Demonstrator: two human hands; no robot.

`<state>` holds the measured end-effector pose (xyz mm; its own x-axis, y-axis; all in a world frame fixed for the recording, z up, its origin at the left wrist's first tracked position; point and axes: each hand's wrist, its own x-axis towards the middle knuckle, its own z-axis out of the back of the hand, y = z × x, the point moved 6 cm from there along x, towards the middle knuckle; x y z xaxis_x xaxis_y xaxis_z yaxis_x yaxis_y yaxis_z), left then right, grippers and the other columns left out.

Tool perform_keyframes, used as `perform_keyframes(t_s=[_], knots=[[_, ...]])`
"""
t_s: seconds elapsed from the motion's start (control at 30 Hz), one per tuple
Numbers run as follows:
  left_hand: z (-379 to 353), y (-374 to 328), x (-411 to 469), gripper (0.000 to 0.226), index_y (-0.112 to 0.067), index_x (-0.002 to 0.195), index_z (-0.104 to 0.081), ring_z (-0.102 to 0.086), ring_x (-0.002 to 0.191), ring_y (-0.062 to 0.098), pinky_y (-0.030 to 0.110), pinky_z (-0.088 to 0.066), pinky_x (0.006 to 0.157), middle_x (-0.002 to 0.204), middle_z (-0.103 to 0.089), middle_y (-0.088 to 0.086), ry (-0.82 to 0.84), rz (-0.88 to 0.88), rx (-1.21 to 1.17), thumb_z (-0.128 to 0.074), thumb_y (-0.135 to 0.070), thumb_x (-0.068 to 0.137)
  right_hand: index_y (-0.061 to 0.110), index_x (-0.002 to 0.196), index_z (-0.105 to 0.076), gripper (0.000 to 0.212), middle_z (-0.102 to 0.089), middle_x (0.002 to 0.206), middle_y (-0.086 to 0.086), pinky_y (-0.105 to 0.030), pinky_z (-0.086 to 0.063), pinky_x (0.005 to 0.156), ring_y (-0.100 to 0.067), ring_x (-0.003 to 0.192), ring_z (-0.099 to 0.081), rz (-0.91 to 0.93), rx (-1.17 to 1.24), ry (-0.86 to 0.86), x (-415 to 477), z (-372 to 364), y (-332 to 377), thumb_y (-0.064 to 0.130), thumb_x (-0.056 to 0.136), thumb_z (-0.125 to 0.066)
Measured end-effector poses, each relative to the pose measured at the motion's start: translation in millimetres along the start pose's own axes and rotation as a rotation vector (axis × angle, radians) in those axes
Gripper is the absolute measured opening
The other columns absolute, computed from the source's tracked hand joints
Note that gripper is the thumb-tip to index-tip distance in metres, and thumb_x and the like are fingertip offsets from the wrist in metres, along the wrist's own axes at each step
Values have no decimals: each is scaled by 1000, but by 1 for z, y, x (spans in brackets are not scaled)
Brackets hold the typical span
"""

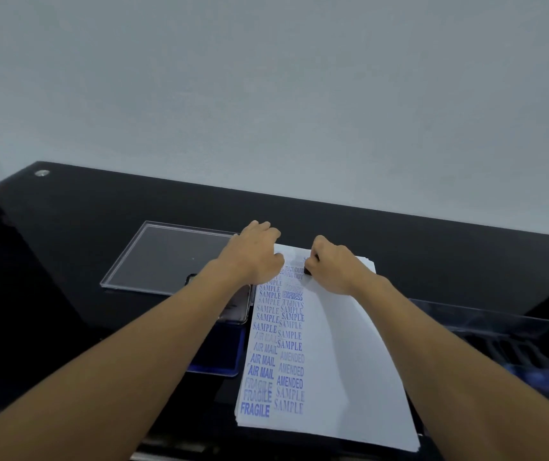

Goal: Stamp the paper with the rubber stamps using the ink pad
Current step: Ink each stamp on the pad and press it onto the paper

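A stack of white paper (343,354) lies on the black desk, with two columns of blue stamp prints down its left side. My right hand (336,267) grips a small dark rubber stamp (307,270) and holds it down on the sheet near the far end, at the top of the second column. My left hand (256,251) rests flat on the paper's far left corner, fingers straight. The blue ink pad (223,357) lies open just left of the paper, partly hidden under my left forearm.
A clear plastic lid (163,254) lies on the desk (83,207) to the left of my hands. At the right edge stands a clear tray (512,347) holding several dark stamps. A pale wall rises behind the desk.
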<state>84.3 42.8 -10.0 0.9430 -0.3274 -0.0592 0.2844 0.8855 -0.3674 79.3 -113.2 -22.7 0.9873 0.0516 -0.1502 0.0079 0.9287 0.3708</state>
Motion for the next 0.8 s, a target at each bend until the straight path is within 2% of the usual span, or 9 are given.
perform_keyframes(t_s=[0.13, 0.27, 0.63, 0.8], knots=[[19, 1, -16, 56, -15, 154, -29, -9, 153, 21, 47, -17, 123, 165, -20, 3, -43, 6, -44, -45, -28, 102, 14, 98, -52, 12, -62, 90, -4, -32, -43, 61, -19, 73, -55, -4, 125, -89, -10, 25, -1, 24, 101, -45], [41, 1, -35, 55, -12, 153, -33, -18, 150, 21, 41, -21, 119, 161, -28, 4, -91, 6, -62, -45, -27, 102, 16, 92, -56, 13, -64, 90, 0, -30, -43, 60, -18, 78, -59, 19, 208, -211, -27, 56, 0, 21, 96, -45], [70, -16, -91, 55, -16, 153, -34, -23, 149, 18, 40, -24, 119, 161, -29, 1, -141, 16, -62, -48, -29, 101, 17, 97, -55, 10, -61, 94, 2, -26, -43, 61, -14, 78, -57, 78, 229, -254, -88, 86, 16, 23, 98, -48], [75, -24, -116, 54, -16, 151, -37, -28, 147, 18, 41, -28, 119, 159, -32, 0, -173, -1, -93, -48, -27, 100, 17, 101, -53, 9, -61, 96, 0, -28, -46, 64, -18, 83, -60, 74, 245, -256, -118, 87, 21, 24, 97, -49]])
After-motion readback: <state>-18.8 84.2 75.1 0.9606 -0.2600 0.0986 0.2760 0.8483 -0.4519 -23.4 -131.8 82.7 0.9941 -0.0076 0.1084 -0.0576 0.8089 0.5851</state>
